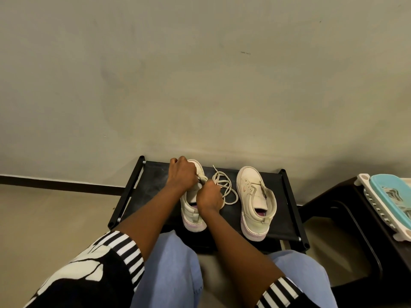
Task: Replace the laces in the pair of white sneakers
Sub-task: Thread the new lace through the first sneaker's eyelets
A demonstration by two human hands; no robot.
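Note:
Two white sneakers stand on a low black rack (155, 174), toes toward the wall. My left hand (181, 174) grips the front of the left sneaker (191, 215) near its eyelets. My right hand (209, 196) lies over the same shoe's tongue and pinches a cream lace (224, 187) that trails in loose loops onto the rack between the shoes. The right sneaker (255, 201) stands alone with no lace in it and its tongue lying flat. The eyelets of the left sneaker are hidden by my hands.
A dark stool (347, 210) stands at the right and carries a white and blue basket (378, 192) holding more laces. The grey wall rises right behind the rack. My knees in blue jeans sit close below the rack's front edge.

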